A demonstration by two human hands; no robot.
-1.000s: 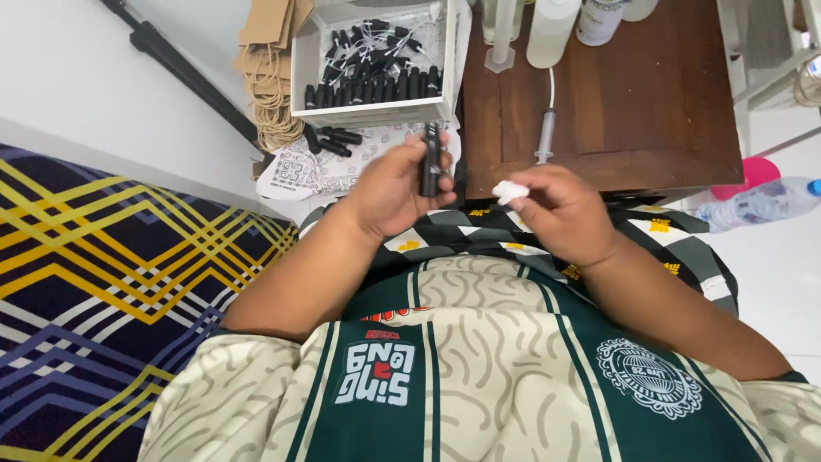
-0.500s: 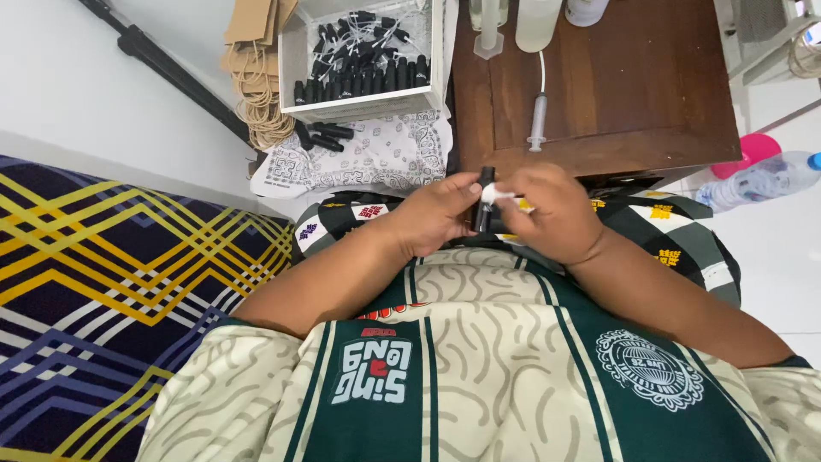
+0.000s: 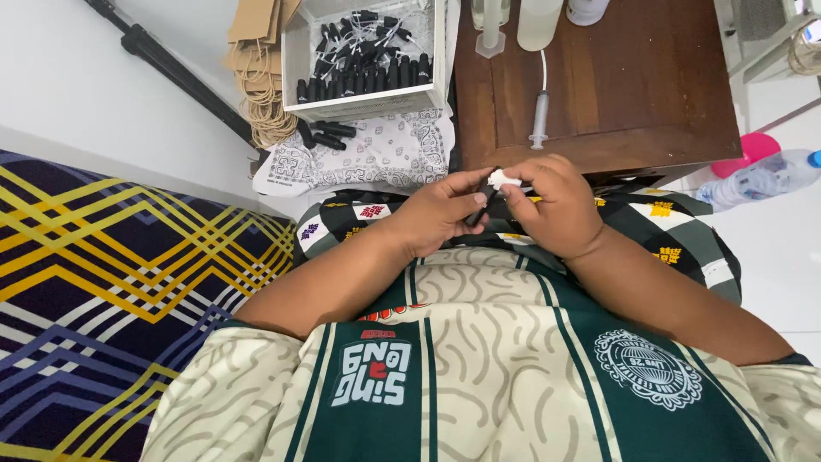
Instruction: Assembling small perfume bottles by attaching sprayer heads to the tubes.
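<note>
A: Status? We have the left hand (image 3: 440, 214) gripping a small black tube (image 3: 481, 204) above the lap, just in front of the brown table (image 3: 650, 94). The right hand (image 3: 556, 205) pinches a white cap (image 3: 503, 179) at the tube's top end, fingers closed narrow.

B: Risks: cap looks tiny, so a loose pinch could drop it into the lap folds. If we seat it tilted, it prob. jams.

A: Counts?

B: 1 tube in hand, 1 cap, 1 syringe (image 3: 539, 120) on the table, 1 white bin (image 3: 363, 60) of black tubes, qty too dense to count. Approx. 3 loose tubes (image 3: 329, 133) on the patterned cloth (image 3: 376, 154).
</note>
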